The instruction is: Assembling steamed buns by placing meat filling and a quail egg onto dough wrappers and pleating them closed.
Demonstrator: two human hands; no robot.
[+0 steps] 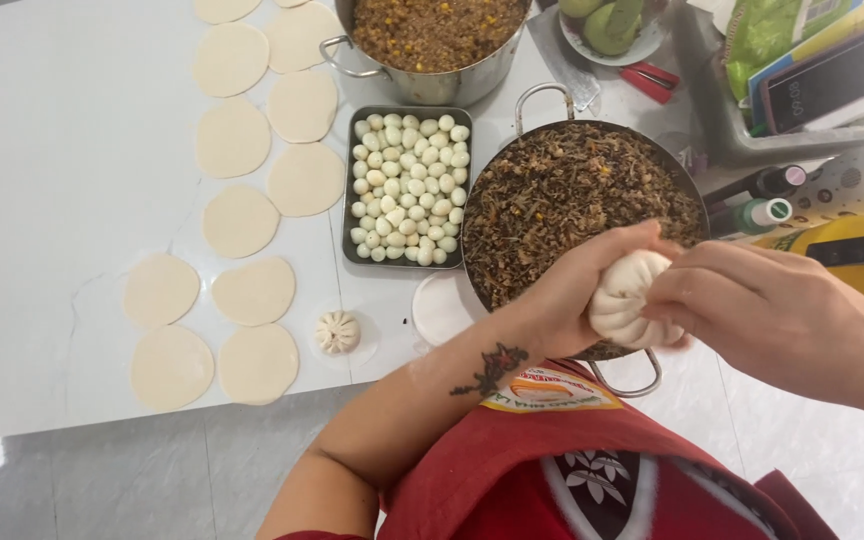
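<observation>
The left hand (577, 290) cups a white bun (624, 295) from beneath, fingers curled round it, while the right hand (752, 310) pinches the bun's pleated side between thumb and fingertips. The bun sits between both hands, above the near rim of the pan (552, 190) of dark filling. A tray (407, 185) of small white eggs lies just left of the pan. A finished bun (337, 332) rests near the table's (52, 150) front edge, beside flat dough rounds (252, 290).
</observation>
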